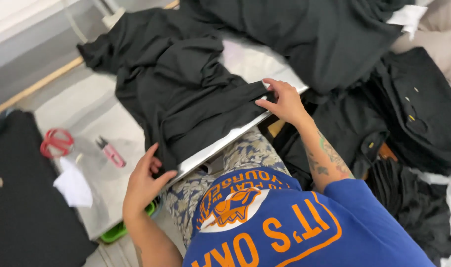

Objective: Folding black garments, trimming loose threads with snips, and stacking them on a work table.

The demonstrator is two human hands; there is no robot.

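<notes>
I see my left hand [143, 183] pinching the near-left edge of the black garment [181, 94], my right hand [283, 101] flat with fingers spread on its right edge. It lies crumpled on the surface [94, 111], stretching far-left from both hands.

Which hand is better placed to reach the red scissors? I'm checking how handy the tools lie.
Left, probably. The left hand grips the black garment at its near edge, on the scissors' side; the right hand is across the garment.
</notes>
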